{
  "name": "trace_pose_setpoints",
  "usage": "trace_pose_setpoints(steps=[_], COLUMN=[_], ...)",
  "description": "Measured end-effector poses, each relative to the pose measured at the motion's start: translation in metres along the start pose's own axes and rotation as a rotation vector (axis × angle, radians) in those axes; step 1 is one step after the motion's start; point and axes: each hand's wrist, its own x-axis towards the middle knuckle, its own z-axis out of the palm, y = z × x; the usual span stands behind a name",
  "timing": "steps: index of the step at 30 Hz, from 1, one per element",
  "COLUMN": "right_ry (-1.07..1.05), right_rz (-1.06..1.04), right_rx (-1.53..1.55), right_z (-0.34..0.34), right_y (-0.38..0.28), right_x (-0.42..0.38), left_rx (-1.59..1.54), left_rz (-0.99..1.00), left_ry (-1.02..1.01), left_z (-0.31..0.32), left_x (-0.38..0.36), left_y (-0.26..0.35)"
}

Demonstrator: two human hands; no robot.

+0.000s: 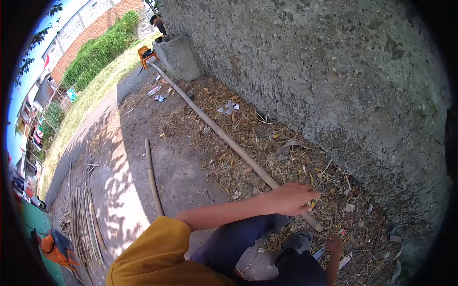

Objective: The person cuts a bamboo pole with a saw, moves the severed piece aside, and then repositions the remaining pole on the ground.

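Observation:
A long bamboo pole [224, 136] runs diagonally over the ground, its near end just past my left hand [292, 198]. That hand lies across the top of the pole, palm down, with its fingers stretched out and apart. Lower right, my right hand [334, 243] is closed, and a pale flat blade [318, 253], seemingly a knife, extends from it toward my foot. Its grip is small and partly hidden. My sandalled foot [299, 242] is beside the blade, below the pole's near end.
A rough concrete wall [324, 71] rises on the right. The pole's far end meets an orange chair [144, 53] by a concrete block [179, 59], with a person [157, 23] behind. A shorter pole [152, 176] and several thin sticks [83, 224] lie left. Litter and dry leaves cover the wall's base.

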Motion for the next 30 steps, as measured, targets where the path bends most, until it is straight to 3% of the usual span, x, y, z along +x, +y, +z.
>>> trace_pose_setpoints(steps=[3,4,7,8,10,12,14,15,17,21,23,30], right_ry=[0.133,0.167,0.251,0.218,0.221,0.344,0.274,0.295,0.247,0.238,0.341,0.421], right_rz=[0.069,-0.119,-0.097,-0.116,-0.127,-0.219,-0.252,-0.241,-0.191,-0.105,-0.195,-0.332], right_rx=[-0.020,0.049,-0.023,-0.125,0.004,-0.136,-0.154,-0.227,-0.210,-0.164,-0.271,-0.380], right_z=[0.000,0.019,0.018,0.023,0.033,0.046,0.046,0.056,0.060,0.064,0.068,0.084], right_y=[-0.030,-0.009,-0.056,-0.065,-0.080,-0.086,-0.089,-0.087,-0.091,-0.102,-0.104,-0.097], right_x=[0.001,0.012,0.005,0.013,0.016,0.022,0.023,0.029,0.035,0.038,0.038,0.054], left_rx=[0.013,-0.026,-0.093,-0.097,0.001,0.095,0.136,0.116,0.212,0.122,0.130,0.132], left_rz=[0.202,0.254,0.392,0.395,0.362,0.310,0.195,0.259,0.276,0.311,0.368,0.348], left_ry=[-0.080,-0.115,-0.340,-0.346,-0.336,-0.364,-0.557,-0.581,-0.492,-0.547,-0.457,-0.524], left_z=[-0.014,-0.010,0.016,0.026,0.047,0.051,0.033,0.032,0.036,0.046,0.047,0.036], left_x=[-0.006,-0.010,-0.011,-0.012,-0.015,-0.022,-0.012,-0.011,-0.014,-0.022,-0.023,-0.018], left_y=[0.065,0.077,0.084,0.080,0.073,0.066,0.079,0.083,0.087,0.098,0.100,0.113])
